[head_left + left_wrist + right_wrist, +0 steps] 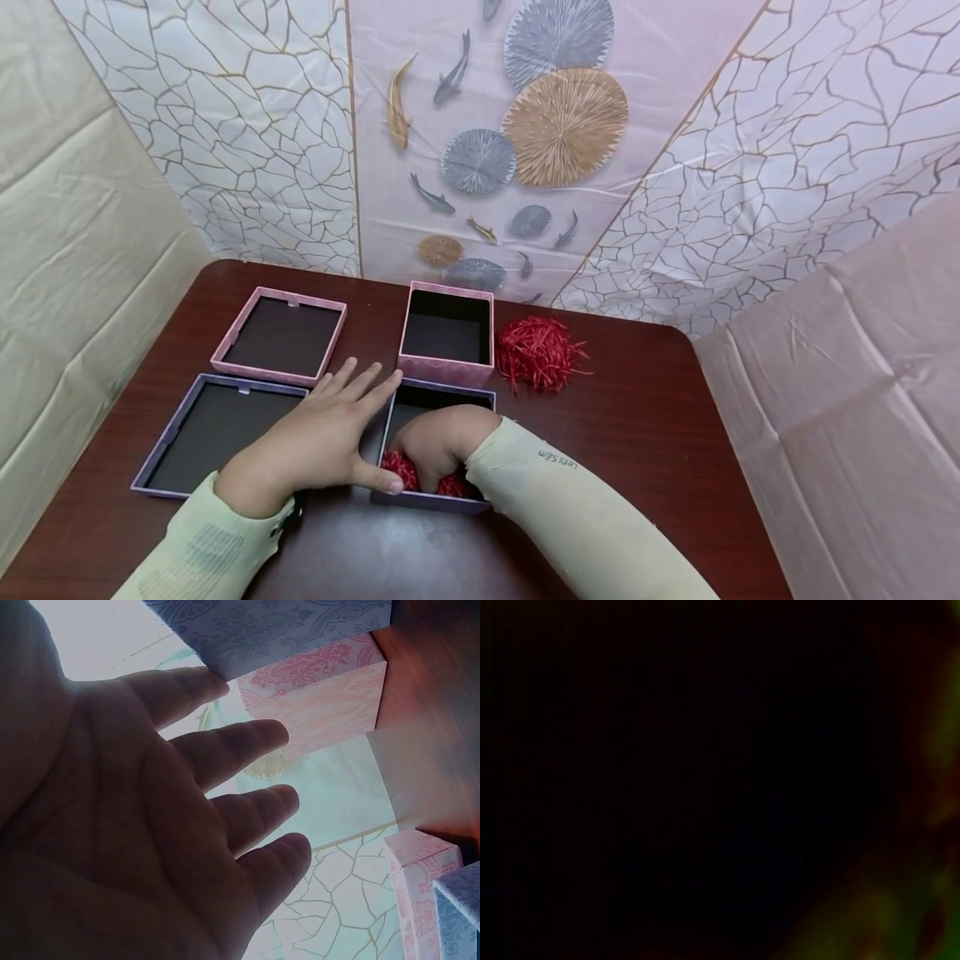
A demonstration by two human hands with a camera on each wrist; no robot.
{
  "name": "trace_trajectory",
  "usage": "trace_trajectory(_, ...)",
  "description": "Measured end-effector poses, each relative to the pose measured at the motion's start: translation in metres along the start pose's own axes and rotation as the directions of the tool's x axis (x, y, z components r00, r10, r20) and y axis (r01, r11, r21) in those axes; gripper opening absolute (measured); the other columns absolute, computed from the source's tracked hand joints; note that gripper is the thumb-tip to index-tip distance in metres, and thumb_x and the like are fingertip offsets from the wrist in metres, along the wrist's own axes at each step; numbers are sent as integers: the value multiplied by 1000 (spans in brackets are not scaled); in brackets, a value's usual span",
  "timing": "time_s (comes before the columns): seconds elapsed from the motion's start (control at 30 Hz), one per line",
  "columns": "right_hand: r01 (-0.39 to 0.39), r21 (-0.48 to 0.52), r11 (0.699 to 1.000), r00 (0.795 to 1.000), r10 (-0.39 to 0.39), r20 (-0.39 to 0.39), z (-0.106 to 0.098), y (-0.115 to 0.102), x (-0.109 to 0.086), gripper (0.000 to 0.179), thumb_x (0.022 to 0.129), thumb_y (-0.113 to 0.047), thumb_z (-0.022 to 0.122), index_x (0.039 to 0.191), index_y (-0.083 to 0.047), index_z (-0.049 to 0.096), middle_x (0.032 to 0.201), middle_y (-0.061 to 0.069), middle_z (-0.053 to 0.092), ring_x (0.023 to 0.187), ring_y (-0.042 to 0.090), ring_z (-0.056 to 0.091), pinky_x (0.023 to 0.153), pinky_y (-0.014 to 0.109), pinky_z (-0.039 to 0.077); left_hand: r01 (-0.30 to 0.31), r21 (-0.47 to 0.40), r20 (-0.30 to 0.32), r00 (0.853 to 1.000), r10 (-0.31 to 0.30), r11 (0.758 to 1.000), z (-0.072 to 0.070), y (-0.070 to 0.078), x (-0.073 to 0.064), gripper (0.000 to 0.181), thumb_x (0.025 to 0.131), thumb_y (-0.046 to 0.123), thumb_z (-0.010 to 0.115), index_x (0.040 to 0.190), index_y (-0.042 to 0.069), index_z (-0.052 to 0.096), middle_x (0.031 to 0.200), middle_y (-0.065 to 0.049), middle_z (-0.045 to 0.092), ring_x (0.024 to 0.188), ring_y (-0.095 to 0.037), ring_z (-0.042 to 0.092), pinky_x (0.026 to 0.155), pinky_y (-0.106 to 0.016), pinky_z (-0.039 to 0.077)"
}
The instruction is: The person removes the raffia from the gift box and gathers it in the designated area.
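Note:
My right hand (442, 437) reaches down into a purple-blue box (431, 502), among red shredded paper (401, 468) near its front. The fingertips are hidden by the box and the hand, and the right wrist view is almost wholly dark. Beside the box's left wall is my left hand (322, 437), fingers spread and straight, its thumb over the front left corner. In the left wrist view the palm and fingers (247, 746) hold nothing, with the side of the purple-blue box (300, 634) above them.
Behind stands a pink box (450, 372), black inside, with a pile of red shredded paper (538, 354) on its right. To the left lie a pink lid (288, 333) and a purple-blue lid (217, 437), insides up. A patterned wall (465, 225) borders the brown table (630, 433).

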State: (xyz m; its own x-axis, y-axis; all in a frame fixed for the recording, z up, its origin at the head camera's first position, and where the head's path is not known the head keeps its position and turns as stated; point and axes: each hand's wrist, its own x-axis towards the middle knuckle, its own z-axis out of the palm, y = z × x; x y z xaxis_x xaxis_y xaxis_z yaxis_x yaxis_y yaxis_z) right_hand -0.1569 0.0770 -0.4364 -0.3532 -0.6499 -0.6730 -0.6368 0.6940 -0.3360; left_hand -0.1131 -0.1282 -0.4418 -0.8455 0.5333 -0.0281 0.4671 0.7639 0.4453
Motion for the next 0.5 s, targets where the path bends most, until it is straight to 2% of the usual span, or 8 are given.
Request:
trace_trajectory(0.23, -15, -2, 1000, 1000, 15, -20, 1, 0, 0, 45, 82, -4, 98, 116, -29, 82, 98, -12, 74, 91, 9, 65, 85, 28, 59, 2, -4, 7, 1000, -2, 1000, 1, 0, 0, 139, 71, 91, 85, 177, 15, 37, 181, -26, 35, 169, -61, 22, 131, -80, 26)
trace_trajectory(0.5, 18, 42, 999, 998, -15, -65, -4, 4, -9, 42, 83, -2, 95, 111, -30, 82, 99, -14, 74, 91, 7, 66, 84, 28, 58, 2, -5, 10, 1000, -2, 1000, 1, 0, 0, 139, 71, 90, 85, 177, 15, 37, 181, -26, 36, 168, -61, 23, 131, -81, 25)
